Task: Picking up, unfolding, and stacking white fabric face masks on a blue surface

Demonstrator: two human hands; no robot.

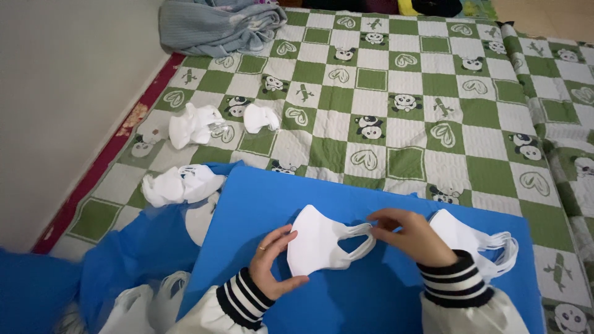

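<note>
A white face mask (317, 242) lies folded on a blue board (365, 297). My left hand (273, 263) grips the mask's left edge between thumb and fingers. My right hand (411, 235) pinches the mask's ear loop (359, 232) at its right end. A small stack of the same white masks (479, 244) rests on the board just right of my right hand, partly hidden by my wrist. Both sleeves are white with black and white striped cuffs.
The board lies on a green and white checked quilt (427, 111) with panda prints. Bunches of white masks (195, 124) (179, 184) lie at the left, near a wall. A grey blanket (216, 25) is at the far left. Blue cloth and clear bags (139, 303) sit at bottom left.
</note>
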